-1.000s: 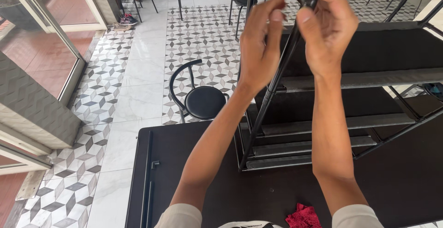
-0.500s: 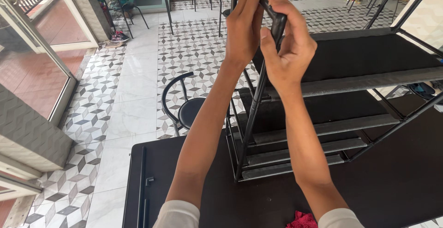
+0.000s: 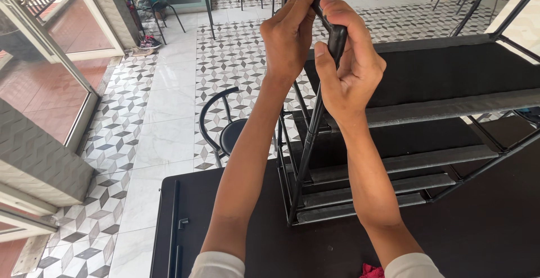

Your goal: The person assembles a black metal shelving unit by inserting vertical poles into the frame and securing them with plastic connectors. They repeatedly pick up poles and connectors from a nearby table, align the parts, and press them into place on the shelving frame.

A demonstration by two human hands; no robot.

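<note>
Head camera, looking down along both forearms: the left hand (image 3: 289, 30) is raised in front of the view, its fingers curled closed and pinching the upper end of a thin black metal rod (image 3: 315, 126). The right hand (image 3: 349, 67) is just beside it, touching it at the fingertips, closed around the same rod a little lower, with the thumb pressed along the rod's near side. The rod runs down from the two hands at a slight tilt to the near left corner of a black metal rack with several slatted shelves (image 3: 427, 109), which stands on a dark flat tabletop (image 3: 478, 238). Whether the rod's lower end is fixed to the rack cannot be told.

On the tabletop's left edge lie a few loose short black metal bars (image 3: 175, 222), well apart from the hands. At the bottom edge, between the white sleeves, a bit of red cloth (image 3: 371, 270) shows.

Beyond the table stands a round black stool with a curved metal back (image 3: 228, 134) on a floor of white tiles and grey-and-white cube-patterned tiles (image 3: 112, 143). A glass door with a pale frame (image 3: 39, 75) is at the left
</note>
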